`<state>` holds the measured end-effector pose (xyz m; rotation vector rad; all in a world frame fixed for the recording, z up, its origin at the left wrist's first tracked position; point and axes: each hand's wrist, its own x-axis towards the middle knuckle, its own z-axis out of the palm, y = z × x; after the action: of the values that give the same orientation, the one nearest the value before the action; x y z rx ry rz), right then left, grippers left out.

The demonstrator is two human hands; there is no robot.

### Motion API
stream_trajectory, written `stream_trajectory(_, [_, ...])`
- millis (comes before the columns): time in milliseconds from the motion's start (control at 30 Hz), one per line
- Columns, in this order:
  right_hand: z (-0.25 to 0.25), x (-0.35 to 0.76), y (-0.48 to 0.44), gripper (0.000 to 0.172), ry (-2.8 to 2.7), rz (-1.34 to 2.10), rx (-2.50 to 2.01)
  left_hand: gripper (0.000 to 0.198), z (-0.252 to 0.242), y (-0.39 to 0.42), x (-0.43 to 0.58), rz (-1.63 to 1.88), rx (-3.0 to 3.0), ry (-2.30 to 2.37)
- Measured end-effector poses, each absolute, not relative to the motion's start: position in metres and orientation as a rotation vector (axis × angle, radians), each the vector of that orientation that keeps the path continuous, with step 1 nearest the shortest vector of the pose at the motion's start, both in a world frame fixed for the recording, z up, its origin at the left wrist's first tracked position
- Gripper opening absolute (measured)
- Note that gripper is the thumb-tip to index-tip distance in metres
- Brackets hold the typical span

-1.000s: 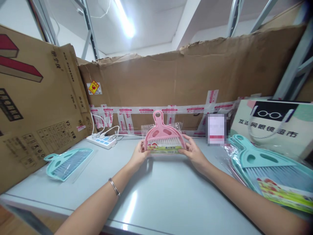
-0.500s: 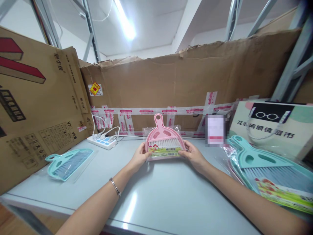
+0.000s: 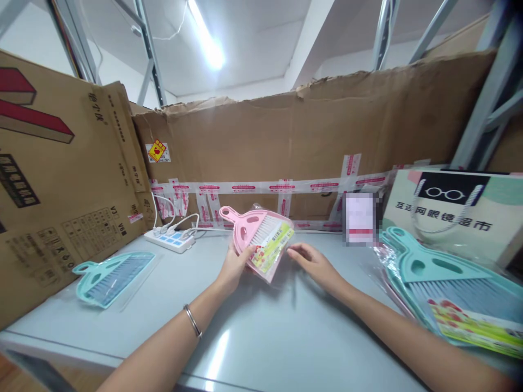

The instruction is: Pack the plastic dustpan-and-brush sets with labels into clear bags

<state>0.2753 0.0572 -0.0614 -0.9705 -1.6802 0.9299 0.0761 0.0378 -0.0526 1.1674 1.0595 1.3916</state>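
Note:
My left hand (image 3: 233, 265) grips a pink dustpan-and-brush set (image 3: 255, 235) in clear wrap, tilted with its handle pointing up and left. A green and yellow label runs along its wide edge. My right hand (image 3: 311, 261) hovers just right of the set with fingers stretched out, holding nothing. Both hands are above the grey table (image 3: 261, 326), near its middle.
A teal dustpan set (image 3: 108, 274) lies on the table at left. A stack of teal sets (image 3: 449, 283) sits at right beside a paper bag (image 3: 457, 209). A white power strip (image 3: 169, 238) lies at the back. Cardboard walls (image 3: 310, 136) enclose the table.
My right hand has let go of the pink set and opened. My left hand has turned the set so its handle swings from upright to the left.

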Motion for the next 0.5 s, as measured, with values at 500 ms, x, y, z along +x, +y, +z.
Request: stream_trajectory(500, [-0.048, 0.274, 0.054, 0.015, -0.935, 1.528, -0.992, 0.035, -0.038, 0.069, 0.034, 1.718, 1.069, 1.335])
